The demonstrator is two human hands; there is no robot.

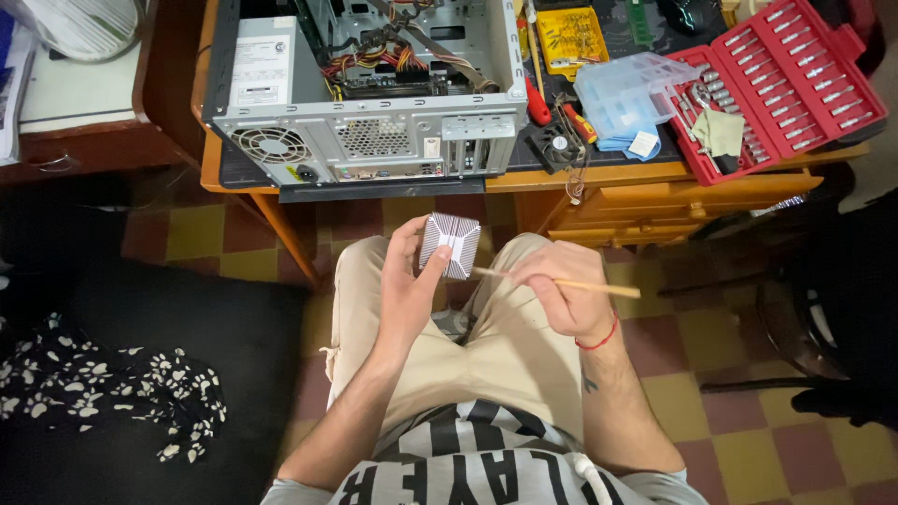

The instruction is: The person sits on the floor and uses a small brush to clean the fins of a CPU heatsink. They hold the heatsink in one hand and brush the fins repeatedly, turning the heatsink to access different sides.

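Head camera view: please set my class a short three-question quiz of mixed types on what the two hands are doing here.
1. True or false: the left hand holds a finned metal heatsink.
2. The right hand grips: A) a screwdriver, B) a thin wooden stick, C) a cloth.
3. Fill in: the open computer case lies on the wooden ____.

Key
1. True.
2. B; its tip points at the heatsink.
3. Desk, beside a red socket set.
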